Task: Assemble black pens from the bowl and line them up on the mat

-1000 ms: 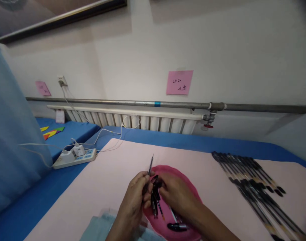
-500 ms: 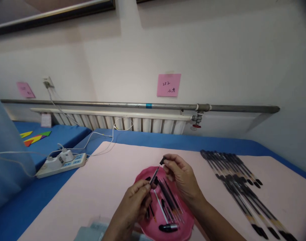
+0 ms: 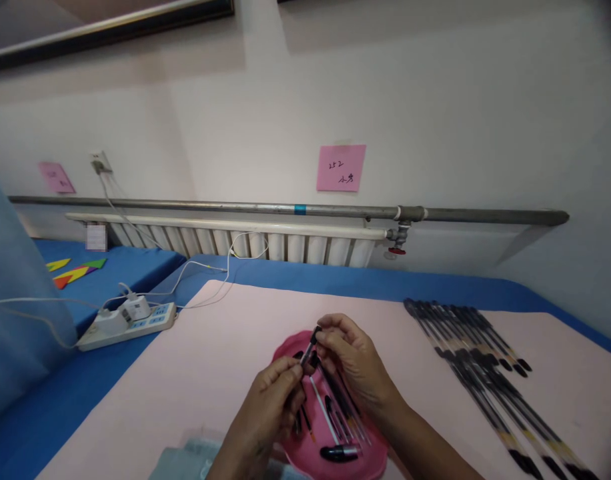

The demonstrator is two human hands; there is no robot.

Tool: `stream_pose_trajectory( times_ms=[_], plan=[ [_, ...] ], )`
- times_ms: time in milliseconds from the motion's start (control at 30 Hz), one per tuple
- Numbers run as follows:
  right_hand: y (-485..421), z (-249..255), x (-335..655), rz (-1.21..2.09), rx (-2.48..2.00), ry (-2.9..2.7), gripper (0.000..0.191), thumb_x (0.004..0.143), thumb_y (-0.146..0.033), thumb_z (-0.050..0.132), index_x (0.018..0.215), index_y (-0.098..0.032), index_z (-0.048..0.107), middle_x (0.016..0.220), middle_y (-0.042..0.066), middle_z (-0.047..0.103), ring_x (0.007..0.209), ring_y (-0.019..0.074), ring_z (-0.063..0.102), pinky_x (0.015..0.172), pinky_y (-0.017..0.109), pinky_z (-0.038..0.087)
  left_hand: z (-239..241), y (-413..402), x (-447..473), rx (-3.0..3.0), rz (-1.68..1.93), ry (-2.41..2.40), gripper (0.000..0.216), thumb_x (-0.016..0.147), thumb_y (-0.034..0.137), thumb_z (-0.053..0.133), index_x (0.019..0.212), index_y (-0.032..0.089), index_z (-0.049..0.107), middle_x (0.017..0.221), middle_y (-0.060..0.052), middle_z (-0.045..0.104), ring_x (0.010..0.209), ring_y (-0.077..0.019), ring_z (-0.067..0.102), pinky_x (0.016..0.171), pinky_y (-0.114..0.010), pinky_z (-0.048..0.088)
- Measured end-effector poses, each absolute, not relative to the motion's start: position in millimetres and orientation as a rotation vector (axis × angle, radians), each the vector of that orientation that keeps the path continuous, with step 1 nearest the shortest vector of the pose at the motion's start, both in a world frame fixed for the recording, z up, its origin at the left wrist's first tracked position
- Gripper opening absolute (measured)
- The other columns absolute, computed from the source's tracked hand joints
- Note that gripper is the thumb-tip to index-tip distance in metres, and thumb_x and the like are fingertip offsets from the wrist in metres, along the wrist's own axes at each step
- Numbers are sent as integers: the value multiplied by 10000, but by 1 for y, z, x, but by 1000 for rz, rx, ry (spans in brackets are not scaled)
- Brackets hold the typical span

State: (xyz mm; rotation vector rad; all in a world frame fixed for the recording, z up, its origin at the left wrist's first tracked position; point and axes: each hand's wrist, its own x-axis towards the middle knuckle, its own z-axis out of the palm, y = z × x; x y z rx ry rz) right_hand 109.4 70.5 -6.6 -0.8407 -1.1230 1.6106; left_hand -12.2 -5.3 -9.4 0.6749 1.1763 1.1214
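My left hand [image 3: 278, 393] is closed around a slim pen [image 3: 307, 353], which slants up to the right over the pink tray [image 3: 370, 460]. Thumb and fingers of my right hand [image 3: 353, 353] pinch a small black pen cap [image 3: 315, 333] at the pen's upper end. Cap and pen look in line and touching. Below the hands, the tray holds several clear pen barrels and dark refills [image 3: 335, 393], a white stick [image 3: 324, 410] and a black pen cap with a clip [image 3: 339, 453]. My hands hide part of the tray.
Several black-capped pens [image 3: 478, 373] lie in two rows on the pink sheet [image 3: 225, 353] at right. A power strip [image 3: 130, 327] with plugs and white cables sits at left. Pale blue plastic packaging [image 3: 185, 460] lies at the near edge. Behind is a radiator [image 3: 265, 243].
My right hand has brought the black cap down onto the pen's tip, closing the gap between them. My left hand keeps its hold on the pen. The view has shifted slightly.
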Motion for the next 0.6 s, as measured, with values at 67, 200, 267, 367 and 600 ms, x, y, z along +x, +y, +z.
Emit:
stream_pose_trajectory(
  times_ms=[67, 200, 267, 367, 600],
  plan=[
    [70, -9, 108, 1636, -816, -1120, 248, 673, -255, 692, 871, -197, 555, 524, -81, 561, 365, 50, 388, 378, 171, 278, -11, -5, -12, 661, 1132, 1161, 403, 689, 546, 630, 830, 177, 552, 439, 105, 366, 311, -5, 154, 345, -177, 48],
    [67, -14, 103, 1690, -792, -1121, 279, 673, -229, 693, 915, -205, 555, 579, -78, 565, 406, 60, 438, 374, 168, 280, -14, -4, -11, 628, 1171, 1124, 444, 652, 578, 650, 839, 195, 526, 412, 122, 351, 294, -8, 160, 328, -166, 62],
    [64, -16, 101, 1722, -785, -1131, 243, 687, -218, 674, 901, -211, 559, 567, -78, 557, 420, 65, 446, 377, 165, 277, -16, -5, -11, 626, 1179, 1131, 440, 647, 588, 647, 793, 198, 506, 415, 122, 355, 291, -8, 172, 320, -161, 77],
    [58, -16, 97, 1762, -772, -1185, 226, 693, -199, 656, 896, -224, 560, 571, -81, 557, 418, 58, 425, 400, 166, 284, -15, -5, -14, 633, 1186, 1132, 422, 650, 570, 655, 737, 196, 480, 427, 118, 365, 295, -7, 193, 317, -155, 95],
    [69, -8, 111, 1284, -947, -1571, 113, 807, -261, 524, 888, -220, 590, 762, -22, 608, 614, 121, 543, 579, 249, 444, -5, -3, -39, 511, 1433, 1164, 393, 662, 484, 686, 846, 170, 538, 472, 120, 352, 349, 6, 181, 360, -134, 69]
  ],
)
